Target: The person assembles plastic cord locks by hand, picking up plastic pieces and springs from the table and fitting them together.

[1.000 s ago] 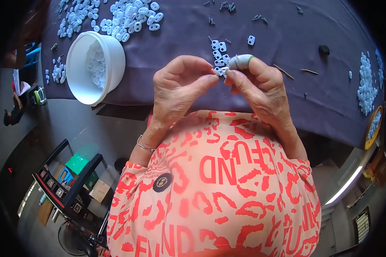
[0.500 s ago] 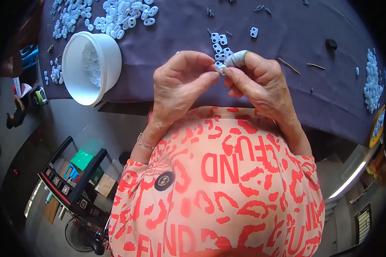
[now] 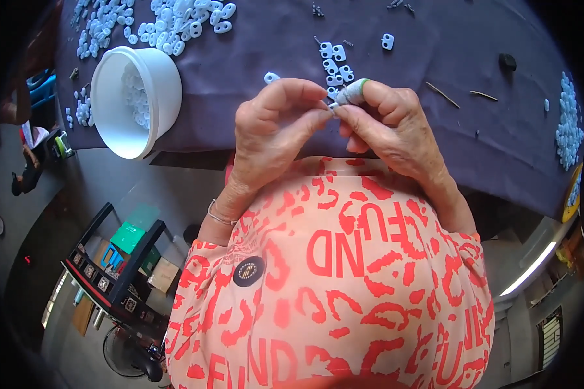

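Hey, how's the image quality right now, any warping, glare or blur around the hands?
In the head view, the purple cloth's near edge bends and the corners go black; in the head view's lower right, a white strip glares; mid-picture in the head view, the left hand and right hand look fairly sharp, but detail between them is too small to read.

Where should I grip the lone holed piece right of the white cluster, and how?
Pinch the lone holed piece by its left and right edges, coming from above, probably: it looks flat and lies apart from the cluster, leaving both edges reachable.
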A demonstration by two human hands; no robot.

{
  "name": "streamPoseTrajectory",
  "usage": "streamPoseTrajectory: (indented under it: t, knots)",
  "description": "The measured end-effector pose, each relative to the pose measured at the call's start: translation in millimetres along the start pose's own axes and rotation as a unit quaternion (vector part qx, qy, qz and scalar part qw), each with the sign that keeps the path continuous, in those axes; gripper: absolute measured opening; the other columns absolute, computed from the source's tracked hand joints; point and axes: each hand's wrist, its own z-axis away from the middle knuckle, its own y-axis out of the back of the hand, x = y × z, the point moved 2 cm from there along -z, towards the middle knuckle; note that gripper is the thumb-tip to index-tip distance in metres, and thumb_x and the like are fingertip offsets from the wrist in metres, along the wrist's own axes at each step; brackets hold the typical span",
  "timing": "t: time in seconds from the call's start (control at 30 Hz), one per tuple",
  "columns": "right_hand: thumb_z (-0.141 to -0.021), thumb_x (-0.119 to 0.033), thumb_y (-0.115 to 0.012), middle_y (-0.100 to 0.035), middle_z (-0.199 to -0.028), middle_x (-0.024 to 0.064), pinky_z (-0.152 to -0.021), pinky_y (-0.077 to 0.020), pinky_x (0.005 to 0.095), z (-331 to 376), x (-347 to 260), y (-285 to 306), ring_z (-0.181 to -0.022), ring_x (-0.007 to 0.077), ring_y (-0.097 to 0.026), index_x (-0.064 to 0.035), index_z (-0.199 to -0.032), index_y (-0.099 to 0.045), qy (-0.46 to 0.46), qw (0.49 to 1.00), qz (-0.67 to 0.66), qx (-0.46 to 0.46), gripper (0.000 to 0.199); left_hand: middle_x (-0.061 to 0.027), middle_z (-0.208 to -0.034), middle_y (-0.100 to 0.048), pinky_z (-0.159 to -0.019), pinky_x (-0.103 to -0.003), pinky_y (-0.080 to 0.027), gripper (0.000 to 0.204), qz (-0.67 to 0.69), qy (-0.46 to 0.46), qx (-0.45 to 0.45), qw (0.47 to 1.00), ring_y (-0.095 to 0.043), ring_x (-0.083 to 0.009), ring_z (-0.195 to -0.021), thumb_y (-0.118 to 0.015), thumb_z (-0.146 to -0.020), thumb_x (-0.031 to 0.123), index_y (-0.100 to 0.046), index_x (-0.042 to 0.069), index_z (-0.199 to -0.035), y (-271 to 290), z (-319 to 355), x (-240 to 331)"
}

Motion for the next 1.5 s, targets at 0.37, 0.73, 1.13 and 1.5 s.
streamPoseTrajectory:
  t: [0.37, 0.73, 1.13, 1.5]
  knots:
    - [-0.086, -0.014, -0.057, -0.061, -0.065, 0.0033, -0.047, -0.0459, 0.019, -2.8, 6.8, -0.7, -0.053, 0.0063, -0.056, 0.0015, -0.085, -0.061, -0.033, 0.987, -0.153, 0.031, 0.016, -0.0088, -0.093, -0.065, -0.063, -0.02, -0.051, 0.033, 0.134, 0.104, 0.023, 0.985, -0.064, -0.0127, -0.081, -0.066, -0.08, 0.005, -0.055, -0.001, -0.111, -0.2, -0.3, -5.8]
    - [-0.086, -0.013, -0.057, -0.062, -0.067, 0.0037, -0.048, -0.0468, 0.0189, -2.4, 12.9, -1.2, -0.054, 0.0062, -0.057, 0.0018, -0.086, -0.061, -0.041, 0.984, -0.169, 0.031, 0.015, -0.0091, -0.09, -0.065, -0.058, -0.018, -0.049, 0.026, 0.116, 0.14, 0.01, 0.983, -0.063, -0.0114, -0.075, -0.065, -0.08, 0.002, -0.058, -0.002, -0.105, -2.3, 4.2, -9.4]
    - [-0.087, -0.01, -0.058, -0.061, -0.069, 0.002, -0.047, -0.0446, 0.0161, 9.5, 9.8, 1.5, -0.052, 0.0034, -0.053, 0.0001, -0.093, -0.061, -0.004, 0.991, -0.121, 0.062, 0.012, -0.0023, -0.079, -0.06, -0.057, -0.018, -0.045, 0.023, -0.2, -0.127, 0.086, 0.968, -0.057, -0.0075, -0.069, -0.069, -0.074, -0.001, -0.062, 0.002, -0.095, 3.3, 10.0, -14.4]
    - [-0.086, -0.011, -0.061, -0.059, -0.068, -0.0008, -0.046, -0.0404, 0.0157, 16.7, 16.2, -2.6, -0.052, 0.0014, -0.049, -0.0027, -0.091, -0.061, 0.066, 0.995, -0.048, 0.058, 0.01, -0.0064, -0.076, -0.057, -0.05, -0.027, -0.045, 0.02, -0.346, -0.093, 0.103, 0.928, -0.055, -0.0164, -0.055, -0.073, -0.069, 0.007, -0.061, 0.003, -0.085, 4.7, 14.6, -8.5]
